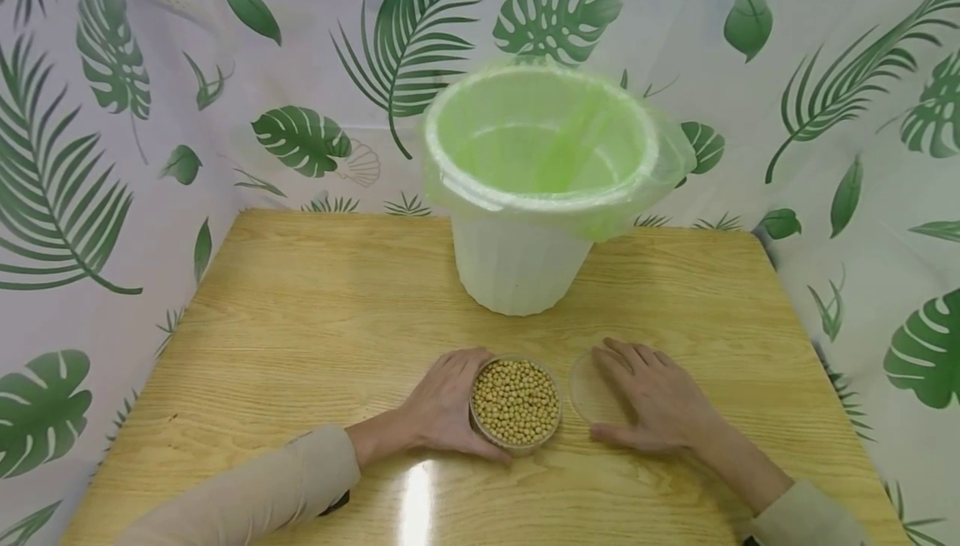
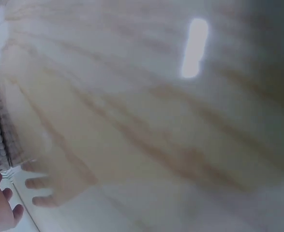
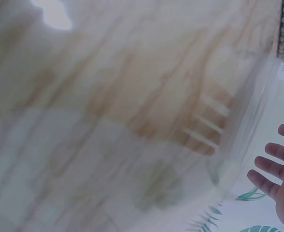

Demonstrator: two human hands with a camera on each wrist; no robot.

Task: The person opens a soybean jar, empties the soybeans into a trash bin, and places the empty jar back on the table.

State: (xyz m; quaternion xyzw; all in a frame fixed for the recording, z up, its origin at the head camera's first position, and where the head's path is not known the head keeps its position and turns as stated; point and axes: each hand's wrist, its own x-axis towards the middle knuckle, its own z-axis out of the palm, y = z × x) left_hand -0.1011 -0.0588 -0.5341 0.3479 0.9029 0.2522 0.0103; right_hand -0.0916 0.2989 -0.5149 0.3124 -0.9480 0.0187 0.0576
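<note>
A round clear container (image 1: 517,448) full of yellow soybeans (image 1: 516,402) stands upright on the table in the head view. My left hand (image 1: 452,408) holds it from the left, thumb along the near side and fingers round the far side. To the right of the container a thin clear round lid (image 1: 588,392) lies on the table. Over the lid's right part is my right hand (image 1: 652,400), its fingers spread; whether it touches the lid I cannot tell. The right wrist view shows the right hand's fingers (image 3: 270,166) apart and fairly straight.
Behind the container stands a tall white bin (image 1: 517,267), lined with a green plastic bag (image 1: 600,133) that hangs over its rim. The wooden table (image 1: 315,313) is bordered by white cloth (image 1: 300,54) with green leaf prints at the back and both sides.
</note>
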